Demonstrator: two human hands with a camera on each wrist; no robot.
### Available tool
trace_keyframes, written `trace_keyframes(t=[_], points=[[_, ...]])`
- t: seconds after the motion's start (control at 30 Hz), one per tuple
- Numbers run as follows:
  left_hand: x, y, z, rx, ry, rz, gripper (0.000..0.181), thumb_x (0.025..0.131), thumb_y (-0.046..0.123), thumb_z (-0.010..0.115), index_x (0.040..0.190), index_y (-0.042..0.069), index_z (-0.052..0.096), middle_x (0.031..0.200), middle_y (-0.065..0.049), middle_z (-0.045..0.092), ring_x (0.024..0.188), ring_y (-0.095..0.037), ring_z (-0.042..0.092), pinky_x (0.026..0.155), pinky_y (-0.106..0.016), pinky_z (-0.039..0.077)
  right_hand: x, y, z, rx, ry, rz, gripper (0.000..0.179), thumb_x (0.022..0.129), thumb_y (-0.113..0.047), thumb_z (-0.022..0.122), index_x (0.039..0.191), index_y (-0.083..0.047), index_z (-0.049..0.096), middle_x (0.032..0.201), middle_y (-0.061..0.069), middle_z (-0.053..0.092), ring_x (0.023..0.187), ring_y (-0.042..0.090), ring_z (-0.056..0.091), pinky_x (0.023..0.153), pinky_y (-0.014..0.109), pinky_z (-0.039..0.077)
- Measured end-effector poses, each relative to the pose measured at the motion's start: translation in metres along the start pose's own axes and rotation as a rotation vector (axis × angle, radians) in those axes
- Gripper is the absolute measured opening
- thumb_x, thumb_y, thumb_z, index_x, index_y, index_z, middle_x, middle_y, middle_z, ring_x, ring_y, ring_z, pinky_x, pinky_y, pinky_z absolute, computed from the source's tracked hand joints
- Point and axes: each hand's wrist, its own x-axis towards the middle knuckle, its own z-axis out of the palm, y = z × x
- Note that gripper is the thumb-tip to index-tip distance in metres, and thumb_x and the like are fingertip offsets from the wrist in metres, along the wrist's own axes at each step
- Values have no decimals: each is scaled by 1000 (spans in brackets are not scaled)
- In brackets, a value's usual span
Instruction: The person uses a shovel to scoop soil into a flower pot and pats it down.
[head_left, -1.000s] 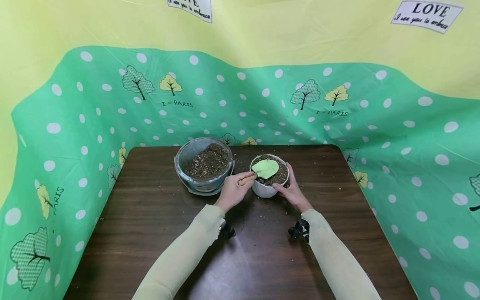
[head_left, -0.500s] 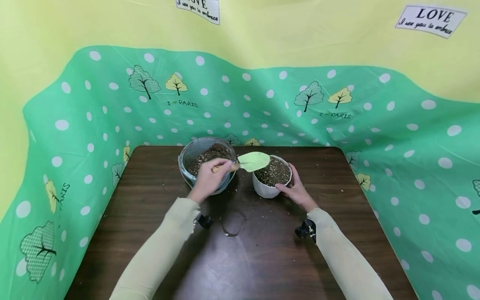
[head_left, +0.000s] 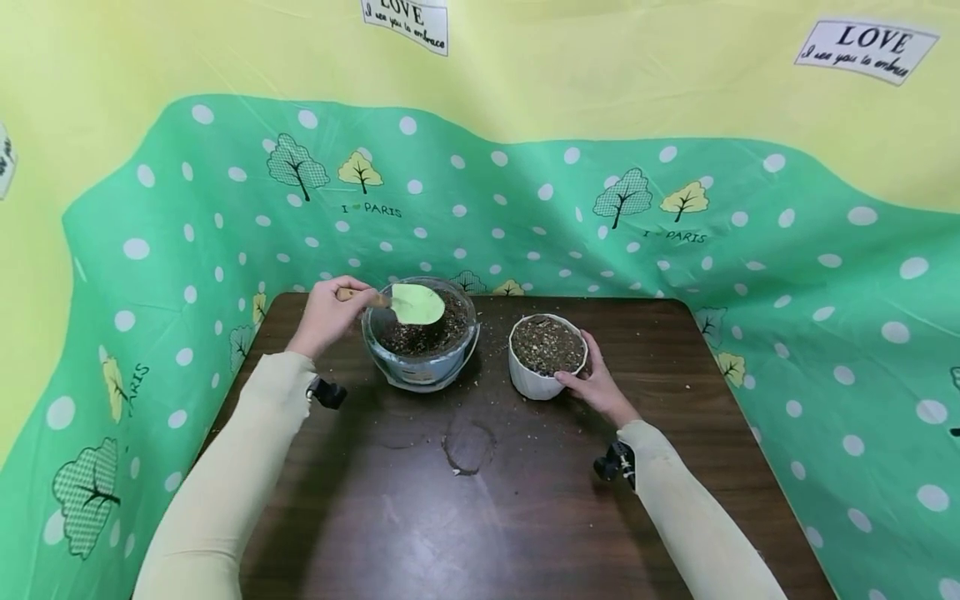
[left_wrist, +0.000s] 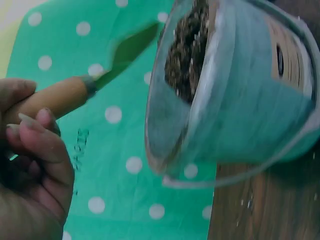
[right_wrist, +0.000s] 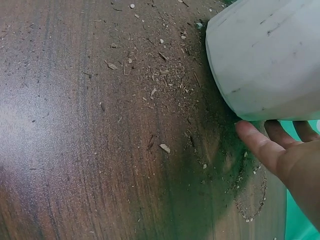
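In the head view a small garden trowel (head_left: 417, 305), with a pale green blade and wooden handle, is held over the bluish bucket (head_left: 422, 372) of dark soil. My left hand (head_left: 327, 312) grips its handle, left of the bucket. The left wrist view shows fingers (left_wrist: 45, 142) curled round the wooden handle (left_wrist: 55, 100), the blade pointing toward the bucket's mouth. A white pot (head_left: 534, 384), nearly full of speckled soil, stands upright to the right of the bucket. My right hand (head_left: 598, 388) holds its right side, thumb at the near rim; the right wrist view shows fingertips against the pot wall (right_wrist: 265, 60).
A dark wooden table (head_left: 540, 517) carries both containers near its back edge. Soil crumbs (right_wrist: 165, 75) are scattered on it, with a ring of soil (head_left: 467, 467) in front of the bucket. A green and yellow printed cloth (head_left: 510, 200) hangs around the back and sides.
My left hand has carried the trowel leftward from over the white pot to over the bucket. My right hand has stayed on the pot.
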Motion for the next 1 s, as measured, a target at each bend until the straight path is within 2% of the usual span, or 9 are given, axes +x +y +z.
trace_keyframes(t=[0.13,0.23,0.33,0.43,0.53,0.63,0.73,0.87,1.0], points=[[8,-8,-11,82,-43,-43,32,95,34,66,105,4,71,74,-10,66,54,-20,57,46,-35,50,1,-2,-1,8,0,-6,98,93,3,64,159,-22,-3,160,23,4,135,48,27,84,62,47],[15,-15,-14,121,-62,-62,31,94,32,67,106,4,71,81,-11,68,59,-20,60,48,-35,51,0,-9,-1,13,-2,-16,97,91,6,65,159,-16,-1,159,25,7,135,47,26,83,43,52],[20,-24,-12,133,-97,-82,29,93,29,69,102,2,72,82,-16,68,59,-18,59,49,-35,51,-3,-20,3,-21,-5,-34,98,89,6,67,158,-8,-1,157,29,7,138,48,23,82,23,49],[26,-32,-7,118,-151,-131,27,93,27,70,94,1,70,76,-19,66,51,-18,55,48,-35,49,-6,-30,7,-70,2,-37,98,88,5,69,157,-3,0,156,30,8,139,47,21,84,15,44],[32,-37,-3,130,-190,-186,28,95,28,68,93,0,65,75,-16,65,50,-18,54,48,-34,48,-7,-32,11,-79,10,-30,97,87,5,69,157,-4,2,156,30,10,137,45,25,81,16,45],[35,-42,-2,188,-192,-203,30,97,29,65,106,0,61,85,-15,67,59,-19,56,53,-33,48,-6,-32,13,-61,9,-35,97,86,7,69,156,-2,2,155,31,12,134,44,28,78,17,47],[34,-47,-2,252,-162,-198,40,98,31,62,122,-1,54,97,-17,68,71,-25,59,59,-35,49,-2,-31,13,-74,-1,-41,98,86,8,69,156,-1,2,154,32,13,135,45,27,82,18,47],[30,-53,-2,297,-118,-173,54,99,33,60,137,-2,44,104,-18,68,85,-33,62,74,-43,50,7,-26,6,-205,-18,-73,97,86,2,74,155,3,5,153,32,16,138,47,26,98,31,44],[29,-57,-2,315,-107,-156,75,98,40,61,151,-2,28,110,-16,68,109,-35,59,95,-51,45,16,-20,-4,-371,-44,-64,101,86,-11,78,156,0,5,153,31,19,135,46,33,104,50,38]])
